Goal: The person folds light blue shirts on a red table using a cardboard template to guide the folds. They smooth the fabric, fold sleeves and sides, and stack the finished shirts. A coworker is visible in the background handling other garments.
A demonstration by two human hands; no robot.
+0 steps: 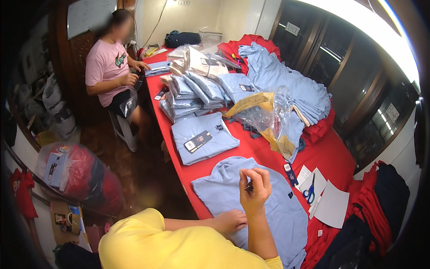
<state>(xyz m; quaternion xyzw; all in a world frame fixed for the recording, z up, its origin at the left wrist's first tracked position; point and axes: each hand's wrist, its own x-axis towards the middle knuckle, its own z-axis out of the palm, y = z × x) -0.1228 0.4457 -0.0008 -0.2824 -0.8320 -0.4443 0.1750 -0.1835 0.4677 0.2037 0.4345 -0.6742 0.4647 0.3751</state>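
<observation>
Your left hand [229,220] is pressing flat, grip released, on a light blue shirt [268,206] spread over the red counter [331,157] — your right hand [254,188] is hovering above it, fingers pinched on something too small to tell. Beyond, a folded tagged shirt [201,136] and bagged shirt stacks [197,89] are lying; a seated person in pink [107,67] is working at the far end.

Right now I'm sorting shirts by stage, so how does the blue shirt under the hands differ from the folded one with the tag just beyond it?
The near shirt lies spread out and rumpled; the folded shirt is a neat rectangle. The near shirt has the left hand resting on it; the folded shirt lies untouched. The folded shirt shows a dark hang tag on top; none is visible on the near shirt. Both are light blue and lie on the red table.
</observation>
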